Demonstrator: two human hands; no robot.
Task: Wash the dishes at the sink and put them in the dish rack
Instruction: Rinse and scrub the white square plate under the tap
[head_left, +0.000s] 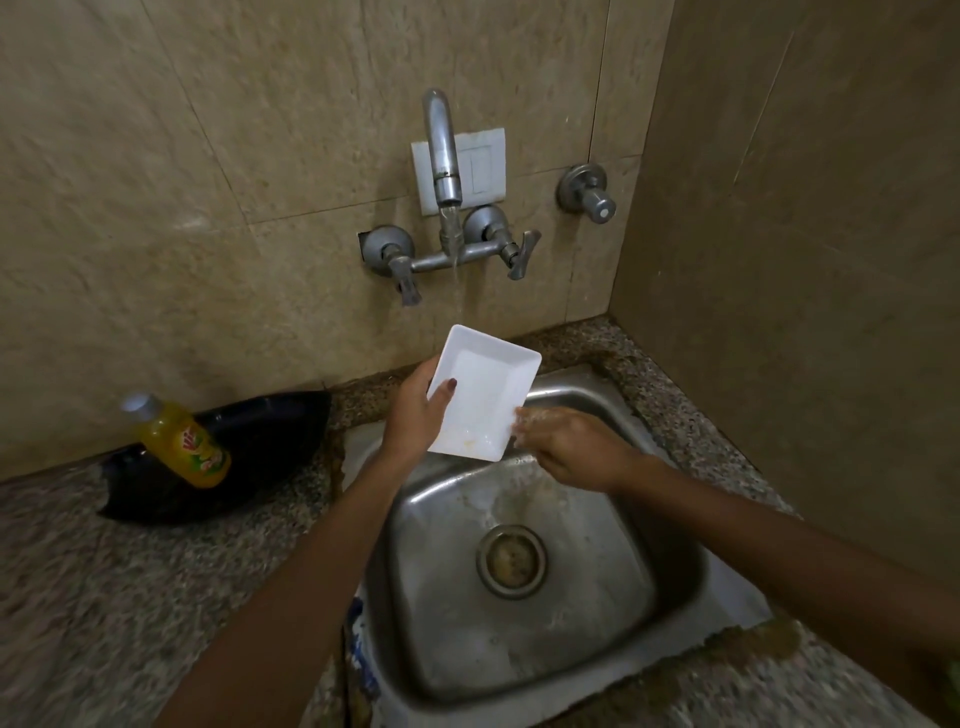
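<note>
A white rectangular dish (480, 392) is held tilted over the steel sink (597, 613), under water running from the tap (441, 150). My left hand (415, 415) grips its left edge, thumb inside the dish. My right hand (566, 447) is at the dish's lower right corner, fingers blurred and wet; I cannot tell whether they hold it. A yellowish smear shows near the dish's lower edge.
A yellow dish-soap bottle (179, 439) leans on a black pan-like object (249, 457) on the speckled counter (104, 597) left of the sink. Two tap handles (519, 254) and a separate valve (589, 192) stick out of the tiled wall. A side wall stands close on the right.
</note>
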